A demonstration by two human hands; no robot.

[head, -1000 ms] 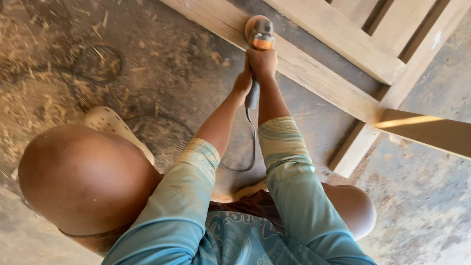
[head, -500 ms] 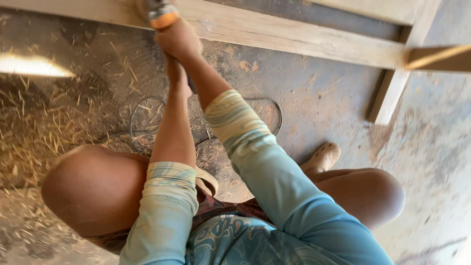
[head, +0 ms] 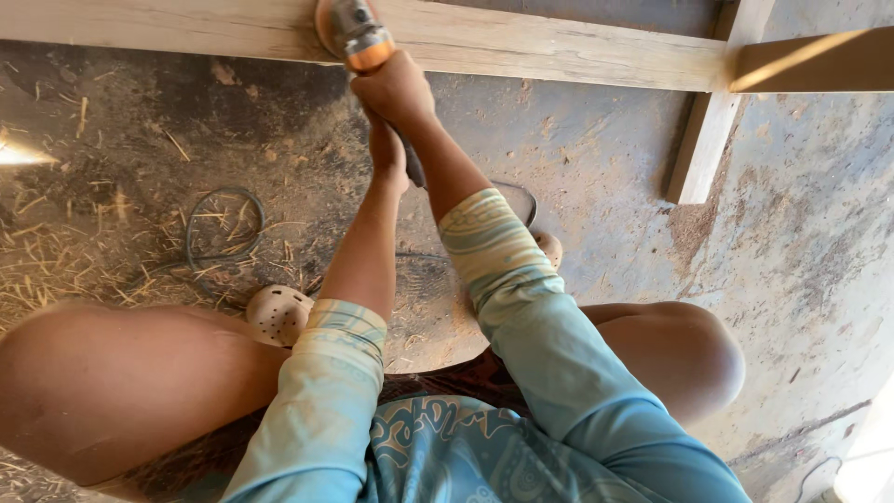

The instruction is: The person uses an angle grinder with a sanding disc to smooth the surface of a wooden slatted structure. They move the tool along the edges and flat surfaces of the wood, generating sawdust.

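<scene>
Gripping sander (head: 352,33); hands (head: 396,112) stacked.

The power tool (head: 357,35) has a grey metal head and a bright orange band above a dark handle. The wooden beam (head: 559,47) is pale tan with darker grain streaks; the short post (head: 706,130) meeting it is the same pale wood. The sleeves (head: 521,298) are light teal, their cuffs banded in cream and yellow wavy stripes. The shirt (head: 438,456) is blue with pale swirling line patterns. The sandal (head: 277,315) is cream, dotted with small holes. The cable (head: 219,228) is dark grey. The floor (head: 792,261) is grey-brown, dusted tan, with yellow straw-like shavings.
</scene>
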